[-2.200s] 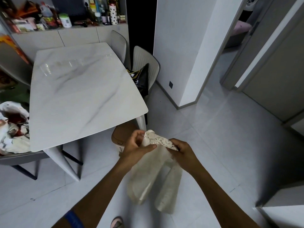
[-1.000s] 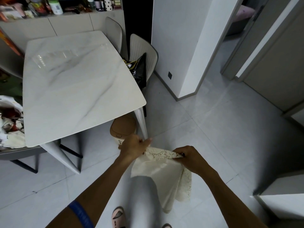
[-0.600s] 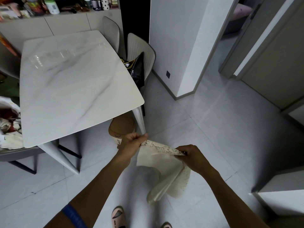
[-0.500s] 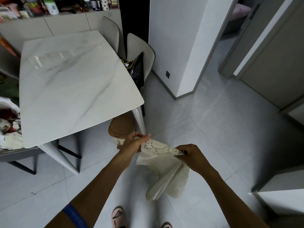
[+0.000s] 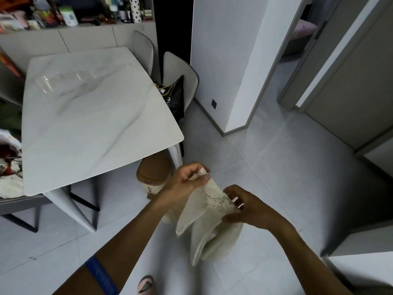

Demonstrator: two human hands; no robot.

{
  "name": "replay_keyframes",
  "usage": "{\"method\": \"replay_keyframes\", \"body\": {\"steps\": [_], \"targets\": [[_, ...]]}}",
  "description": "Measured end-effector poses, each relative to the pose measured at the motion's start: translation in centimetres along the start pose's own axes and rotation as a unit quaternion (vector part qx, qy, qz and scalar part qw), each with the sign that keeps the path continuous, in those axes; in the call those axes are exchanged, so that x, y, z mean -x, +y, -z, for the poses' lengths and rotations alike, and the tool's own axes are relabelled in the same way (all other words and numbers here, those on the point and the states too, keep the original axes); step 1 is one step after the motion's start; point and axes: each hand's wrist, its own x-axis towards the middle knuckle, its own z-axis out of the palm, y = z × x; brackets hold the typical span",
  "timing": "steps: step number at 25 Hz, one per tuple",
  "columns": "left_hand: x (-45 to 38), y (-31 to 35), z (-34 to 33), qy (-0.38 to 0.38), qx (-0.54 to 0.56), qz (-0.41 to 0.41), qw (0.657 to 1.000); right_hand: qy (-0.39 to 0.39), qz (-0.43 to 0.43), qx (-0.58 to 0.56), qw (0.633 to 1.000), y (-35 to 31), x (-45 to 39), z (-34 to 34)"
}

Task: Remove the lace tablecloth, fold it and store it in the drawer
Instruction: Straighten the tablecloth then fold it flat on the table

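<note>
Cream lace tablecloth [image 5: 204, 218] is off the table, held in mid-air over the grey tiled floor [image 5: 265, 167], btwn both hands, near the table's front-right corner. Cloth is partly folded: openwork lace edge w/ holes runs along the top, smoother plain folds hang below in soft tapered flaps. Top edge slants from upper left down to lower right; long axis of the hanging bundle runs roughly downward, toward the feet, loose ends pointing at the floor.

Left hand [image 5: 187, 179]: thumb and curled fingers pinch the upper-left corner of the lace. Right hand [image 5: 248, 207]: fingers curled round the lower-right end of the top edge, thumb under the cloth. Blue band [image 5: 102, 275] on left forearm.

Marble-look table [image 5: 91, 116] is glossy, white w/ grey veins, rounded corners, tapered legs. Small bin w/ tan rounded lid [image 5: 154, 173] sits on the floor by the table leg, just beyond the left hand. Ribbed pale chair [image 5: 180, 71] holds a black bag [image 5: 175, 96]. Pink slipper toe [image 5: 146, 286] at bottom edge.
</note>
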Motion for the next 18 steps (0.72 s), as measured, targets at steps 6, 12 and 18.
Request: {"method": "replay_keyframes", "body": {"steps": [6, 12, 18], "targets": [[-0.1, 5.8, -3.1, -0.032, -0.081, -0.154, 0.984, 0.120, 0.114, -0.037, 0.985, -5.6, -2.1, 0.0], [0.1, 1.8, 1.6, 0.016, -0.215, -0.134, 0.967, 0.116, 0.123, -0.169, 0.971, -7.1, -1.3, 3.2], [1.3, -1.5, 1.6, -0.024, -0.177, -0.068, 0.982, -0.013, 0.097, -0.198, 0.975, -8.3, -1.3, 4.1]]}}
